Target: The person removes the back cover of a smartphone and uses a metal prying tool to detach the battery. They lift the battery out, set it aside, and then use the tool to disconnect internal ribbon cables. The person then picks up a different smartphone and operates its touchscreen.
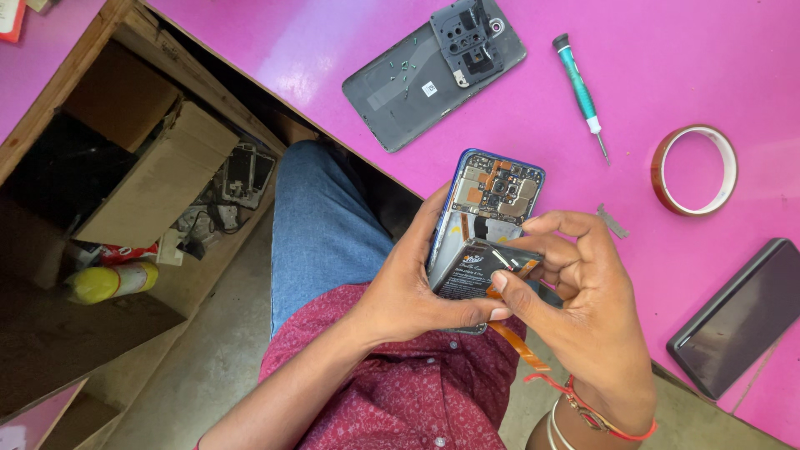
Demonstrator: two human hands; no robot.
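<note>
An opened smartphone (497, 187) with its back removed shows a circuit board at the top. My left hand (408, 287) grips the phone's body from the left and below. My right hand (575, 292) pinches the dark battery (477, 268), which sits tilted, partly lifted out of the phone. An orange flex ribbon (521, 343) hangs down below the phone.
On the pink table lie the grey back cover (400, 87) with small screws and a camera bracket (468, 37), a teal screwdriver (581, 90), an amber tape roll (694, 169), metal tweezers (614, 221) and a dark phone (737, 317). An open wooden drawer (133, 167) holds boxes.
</note>
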